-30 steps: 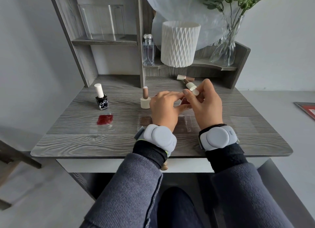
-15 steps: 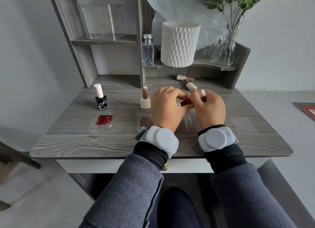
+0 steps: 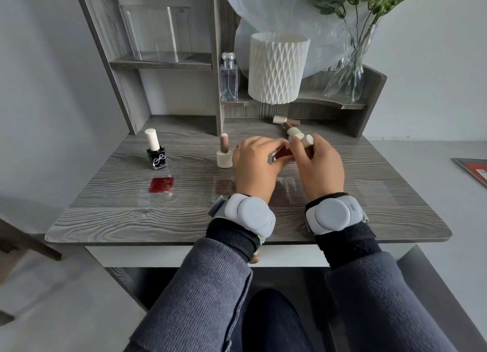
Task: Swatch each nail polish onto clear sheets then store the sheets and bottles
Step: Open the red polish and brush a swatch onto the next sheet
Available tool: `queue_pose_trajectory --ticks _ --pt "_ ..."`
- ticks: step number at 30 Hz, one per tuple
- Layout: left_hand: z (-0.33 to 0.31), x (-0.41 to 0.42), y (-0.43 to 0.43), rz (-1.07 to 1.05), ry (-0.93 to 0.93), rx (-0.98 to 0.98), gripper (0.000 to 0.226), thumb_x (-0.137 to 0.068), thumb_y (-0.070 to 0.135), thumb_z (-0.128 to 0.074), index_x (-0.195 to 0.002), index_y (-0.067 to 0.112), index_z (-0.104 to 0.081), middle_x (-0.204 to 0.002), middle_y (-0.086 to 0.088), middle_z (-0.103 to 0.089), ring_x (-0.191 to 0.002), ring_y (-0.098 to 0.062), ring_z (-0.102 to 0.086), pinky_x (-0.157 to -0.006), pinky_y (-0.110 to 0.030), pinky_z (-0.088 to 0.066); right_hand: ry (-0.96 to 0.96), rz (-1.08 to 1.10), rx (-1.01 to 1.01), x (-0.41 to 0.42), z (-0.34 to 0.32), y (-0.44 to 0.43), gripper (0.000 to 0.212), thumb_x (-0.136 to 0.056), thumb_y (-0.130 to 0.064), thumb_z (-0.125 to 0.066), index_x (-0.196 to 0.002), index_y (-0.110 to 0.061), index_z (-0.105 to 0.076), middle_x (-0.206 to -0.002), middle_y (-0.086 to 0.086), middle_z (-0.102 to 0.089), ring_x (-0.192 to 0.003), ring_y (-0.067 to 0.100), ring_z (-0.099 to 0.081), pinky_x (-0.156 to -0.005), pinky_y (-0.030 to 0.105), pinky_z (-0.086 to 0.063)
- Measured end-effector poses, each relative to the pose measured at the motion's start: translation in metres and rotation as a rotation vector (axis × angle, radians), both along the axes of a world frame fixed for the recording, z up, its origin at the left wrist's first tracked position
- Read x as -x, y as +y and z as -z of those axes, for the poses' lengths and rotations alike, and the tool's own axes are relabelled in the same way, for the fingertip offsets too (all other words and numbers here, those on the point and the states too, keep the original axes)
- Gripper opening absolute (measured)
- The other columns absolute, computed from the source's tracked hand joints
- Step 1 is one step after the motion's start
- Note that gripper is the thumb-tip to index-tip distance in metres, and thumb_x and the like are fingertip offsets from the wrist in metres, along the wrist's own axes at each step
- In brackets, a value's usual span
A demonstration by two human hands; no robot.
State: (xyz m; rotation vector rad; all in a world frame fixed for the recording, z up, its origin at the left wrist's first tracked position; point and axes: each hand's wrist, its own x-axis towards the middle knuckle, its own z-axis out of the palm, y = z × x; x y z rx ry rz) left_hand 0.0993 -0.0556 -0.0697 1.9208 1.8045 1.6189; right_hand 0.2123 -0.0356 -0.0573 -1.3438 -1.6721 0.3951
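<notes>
Both hands meet over the middle of the desk [image 3: 126,220]. The left hand [image 3: 257,167] is curled round a red polish bottle [image 3: 284,152], which lies tilted between the two hands; only a sliver of red glass shows, the rest is hidden behind the fingers. The right hand [image 3: 320,168] has its fingers closed round a cream cap [image 3: 307,141] at the bottle's far end; I cannot tell whether the cap is seated or off, nor see any brush. Just beyond the right fingertips lies a brown bottle on its side [image 3: 291,129], its cap partly overlapped by the fingers, with a second lying bottle [image 3: 286,120] a little farther back. Just left of the left hand a brown bottle stands on its cap [image 3: 224,154]. Well left of that hand is a black polish bottle [image 3: 155,151], upright, and nearer the desk edge a red swatch [image 3: 161,185]. Its clear sheet [image 3: 160,196] reads only as faint glare, edges hard to trace. Beside the left wrist is a faint brownish patch [image 3: 224,188], partly covered. Grey wrist units [image 3: 250,216] hide both wrists. Far beyond the left hand, a clear acrylic holder [image 3: 158,32] stands on the shelf.
</notes>
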Motion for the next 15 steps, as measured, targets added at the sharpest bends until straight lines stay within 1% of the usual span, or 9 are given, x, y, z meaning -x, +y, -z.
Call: queue_pose_trajectory --ticks 2,4,6,8,9,10,12,13,15 --pt "-0.0004 0.0008 -0.0005 -0.053 0.001 0.016 0.02 -0.074 0.034 -0.075 -0.092 0.025 -0.074 -0.085 0.005 -0.068 -0.095 -0.024 -0.055 -0.086 -0.048 -0.044 -0.003 -0.023 -0.013 0.0005 0.0001 -0.0007 0.036 -0.095 -0.04 -0.053 -0.067 -0.026 -0.036 -0.066 -0.009 -0.042 -0.058 0.006 -0.038 -0.051 0.026 -0.026" --pt "-0.0017 0.0018 -0.0013 -0.097 -0.009 0.045 0.021 -0.073 0.035 -0.076 -0.092 0.026 -0.074 -0.088 0.004 -0.07 -0.098 -0.025 -0.055 -0.087 -0.048 -0.043 0.033 -0.037 -0.02 0.0002 0.0022 0.0014 0.028 -0.093 -0.038 -0.057 -0.075 -0.021 -0.043 -0.073 -0.005 -0.048 -0.061 0.008 -0.041 -0.053 0.026 -0.029" --pt "-0.0037 0.0018 -0.003 -0.121 -0.012 0.064 0.021 -0.073 0.035 -0.077 -0.092 0.026 -0.074 -0.09 0.004 -0.07 -0.099 -0.024 -0.056 -0.088 -0.046 -0.042 0.082 -0.057 -0.022 0.0001 0.0037 0.0028 0.019 -0.091 -0.033 -0.06 -0.085 -0.017 -0.051 -0.083 -0.002 -0.056 -0.068 0.012 -0.048 -0.058 0.026 -0.034" --pt "-0.0054 0.0013 -0.0051 -0.136 -0.007 0.061 0.02 -0.073 0.034 -0.077 -0.092 0.027 -0.073 -0.092 0.006 -0.069 -0.098 -0.022 -0.057 -0.088 -0.042 -0.04 0.145 -0.088 -0.013 0.0005 0.0036 0.0025 0.01 -0.088 -0.028 -0.059 -0.087 -0.018 -0.056 -0.089 -0.002 -0.062 -0.075 0.012 -0.052 -0.064 0.027 -0.039" --pt "-0.0062 0.001 -0.006 -0.152 0.002 0.058 0.019 -0.073 0.033 -0.077 -0.091 0.027 -0.072 -0.092 0.007 -0.068 -0.097 -0.021 -0.058 -0.085 -0.038 -0.037 0.173 -0.091 -0.007 0.0002 0.0025 0.0015 0.01 -0.088 -0.028 -0.059 -0.087 -0.019 -0.057 -0.088 -0.003 -0.063 -0.075 0.011 -0.053 -0.065 0.028 -0.04" --pt "-0.0071 0.0006 -0.0067 -0.171 0.013 0.058 0.019 -0.073 0.034 -0.077 -0.091 0.028 -0.072 -0.091 0.008 -0.068 -0.096 -0.019 -0.058 -0.081 -0.033 -0.033 0.2 -0.082 0.001 -0.0003 0.0013 0.0004 0.013 -0.089 -0.032 -0.059 -0.087 -0.018 -0.058 -0.084 -0.005 -0.062 -0.072 0.009 -0.053 -0.064 0.027 -0.04" --pt "-0.0083 -0.0003 -0.0079 -0.19 0.022 0.058 0.02 -0.072 0.032 -0.078 -0.09 0.028 -0.071 -0.091 0.009 -0.066 -0.095 -0.015 -0.058 -0.074 -0.029 -0.023 0.234 -0.036 0.029 -0.0023 -0.0003 -0.0005 0.029 -0.09 -0.044 -0.06 -0.083 -0.016 -0.056 -0.072 -0.011 -0.055 -0.064 0.004 -0.049 -0.059 0.024 -0.038" --pt "-0.0084 -0.0007 -0.0079 -0.187 0.018 0.053 0.02 -0.071 0.03 -0.079 -0.089 0.028 -0.071 -0.09 0.009 -0.066 -0.094 -0.014 -0.059 -0.074 -0.028 -0.023 0.233 -0.01 0.042 -0.0035 -0.0004 -0.0003 0.037 -0.089 -0.049 -0.059 -0.08 -0.014 -0.054 -0.068 -0.011 -0.051 -0.061 0.004 -0.046 -0.057 0.023 -0.035" --pt "-0.0081 -0.0011 -0.0079 -0.182 0.0 0.044 0.019 -0.071 0.027 -0.08 -0.088 0.027 -0.071 -0.089 0.009 -0.065 -0.093 -0.014 -0.06 -0.076 -0.031 -0.029 0.21 0.019 0.045 -0.0049 0.0006 0.0008 0.042 -0.089 -0.052 -0.059 -0.075 -0.013 -0.051 -0.064 -0.012 -0.047 -0.057 0.004 -0.042 -0.054 0.023 -0.031"
